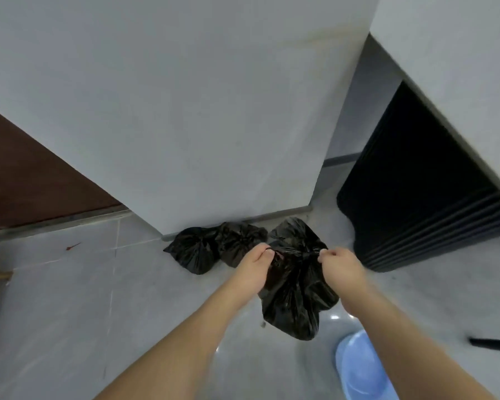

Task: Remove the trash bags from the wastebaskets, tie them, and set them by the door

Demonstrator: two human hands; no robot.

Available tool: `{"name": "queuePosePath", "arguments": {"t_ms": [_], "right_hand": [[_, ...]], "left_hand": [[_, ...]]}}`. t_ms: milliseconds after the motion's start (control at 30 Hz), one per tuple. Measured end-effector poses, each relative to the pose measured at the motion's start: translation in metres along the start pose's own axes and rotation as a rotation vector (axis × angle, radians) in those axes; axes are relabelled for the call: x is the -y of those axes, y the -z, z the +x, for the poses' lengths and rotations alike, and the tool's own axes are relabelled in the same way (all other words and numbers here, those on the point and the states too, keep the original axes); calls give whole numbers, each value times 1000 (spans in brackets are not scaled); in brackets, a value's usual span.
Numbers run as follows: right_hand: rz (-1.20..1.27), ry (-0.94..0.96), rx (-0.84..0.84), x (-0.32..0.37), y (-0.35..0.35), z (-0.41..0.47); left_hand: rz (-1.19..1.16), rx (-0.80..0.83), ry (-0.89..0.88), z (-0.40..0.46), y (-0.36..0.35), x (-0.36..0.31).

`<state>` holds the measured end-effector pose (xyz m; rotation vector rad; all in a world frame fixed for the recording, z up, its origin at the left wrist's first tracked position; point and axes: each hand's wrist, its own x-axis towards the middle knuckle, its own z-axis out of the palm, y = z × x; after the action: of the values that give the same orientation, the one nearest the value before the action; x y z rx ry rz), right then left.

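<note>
I hold a black trash bag up in front of me, both arms stretched out over the grey tiled floor. My left hand pinches one gathered end of the bag's neck between thumb and curled fingers, and my right hand pinches the other end the same way, so the twisted plastic runs level between my two fists, left to right. The bag's body hangs down from that neck, its long axis pointing from my hands toward the floor near my feet, the bulging bottom end nearest me. I cannot tell whether the bottom touches the tiles or hangs just above them.

Beyond my hands, two tied black bags and lie side by side on the floor, touching each other, right against the foot of the grey wall corner. To the left of that corner is a dark brown panel, perhaps the door. To the right stands a black ribbed bin. My blue shoe cover shows below the held bag
</note>
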<state>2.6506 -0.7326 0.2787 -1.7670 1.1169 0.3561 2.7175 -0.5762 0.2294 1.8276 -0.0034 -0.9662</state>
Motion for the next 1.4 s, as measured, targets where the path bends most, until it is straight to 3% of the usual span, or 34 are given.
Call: {"name": "queuePosePath", "arguments": {"t_ms": [167, 367, 567, 767, 933, 1133, 1300, 1400], "right_hand": [[170, -20, -66, -87, -92, 122], [389, 33, -142, -150, -146, 220], [612, 97, -163, -175, -176, 280], [642, 84, -226, -194, -205, 320], [487, 148, -298, -205, -218, 330], [214, 243, -355, -211, -219, 322], [31, 213, -278, -210, -219, 300], [-147, 305, -290, -210, -217, 281]], "left_hand": [[-215, 55, 13, 131, -18, 123], [-226, 66, -229, 236, -46, 198], [35, 17, -475, 276, -54, 213], [497, 108, -464, 313, -63, 238], [533, 23, -537, 322, -61, 249], [612, 43, -509, 319, -52, 249], [528, -64, -400, 292, -40, 239], [577, -103, -426, 273, -25, 238]]}}
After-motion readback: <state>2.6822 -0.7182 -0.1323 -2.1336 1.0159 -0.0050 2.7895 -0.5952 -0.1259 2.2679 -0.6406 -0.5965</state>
